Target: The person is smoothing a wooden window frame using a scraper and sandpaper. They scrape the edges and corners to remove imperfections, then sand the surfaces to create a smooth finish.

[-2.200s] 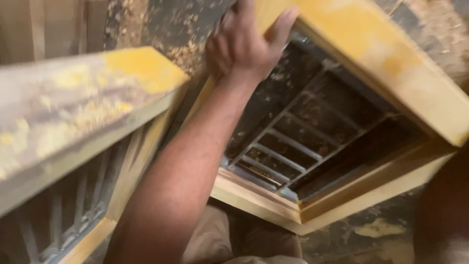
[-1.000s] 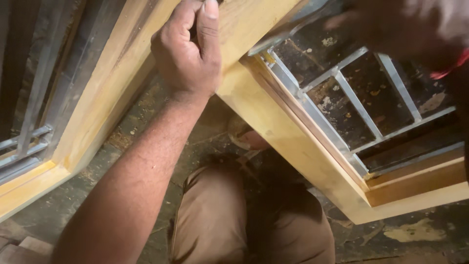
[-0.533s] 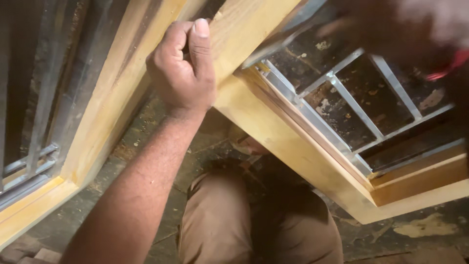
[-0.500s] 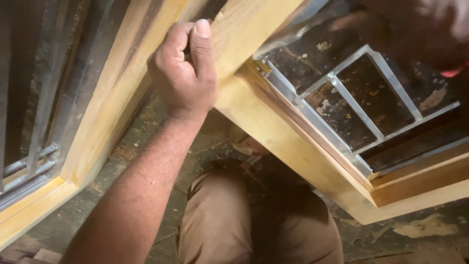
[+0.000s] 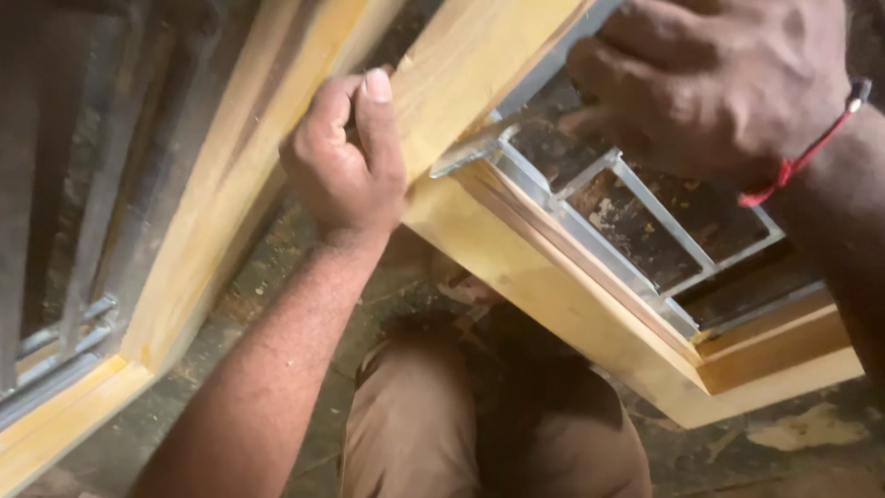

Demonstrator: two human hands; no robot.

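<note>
Left hand (image 5: 346, 166) on wooden frame (image 5: 553, 304), right hand (image 5: 719, 83) over metal grille (image 5: 645, 231) inside it.

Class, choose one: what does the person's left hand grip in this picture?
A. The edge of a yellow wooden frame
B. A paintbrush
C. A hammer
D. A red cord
A: the left hand is closed around the edge of the yellow wooden frame, thumb lying up along the wood.

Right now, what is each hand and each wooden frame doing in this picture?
Left hand: closed around the edge of the pale yellow wooden frame with metal bars, thumb up.
Right hand: fingers curled on the metal grille at that frame's top; grip hidden.
Pale yellow wooden frame with metal bars: tilted, raised off the floor.
Second wooden frame: leaning at left, untouched.
Red string wristband: tied on the right wrist.
</note>
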